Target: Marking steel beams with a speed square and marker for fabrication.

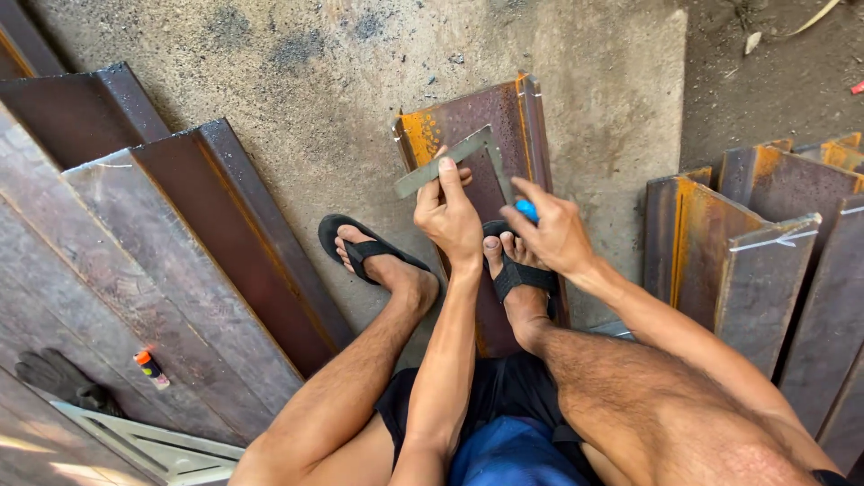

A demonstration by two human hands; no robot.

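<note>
Rough concrete floor, rusty steel angles; left hand gripping square, right hand pinching blue marker.

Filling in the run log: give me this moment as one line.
left hand: holds square on steel bar | right hand: holds blue marker

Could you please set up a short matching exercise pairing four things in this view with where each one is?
1. metal square
2. blue marker
3. dark glove
4. right foot

A. gripped in the right hand
B. lying at lower left on the steel sections
C. standing on the rusty angle piece
D. pressed down by the left hand

Pairs: 1-D, 2-A, 3-B, 4-C
</note>
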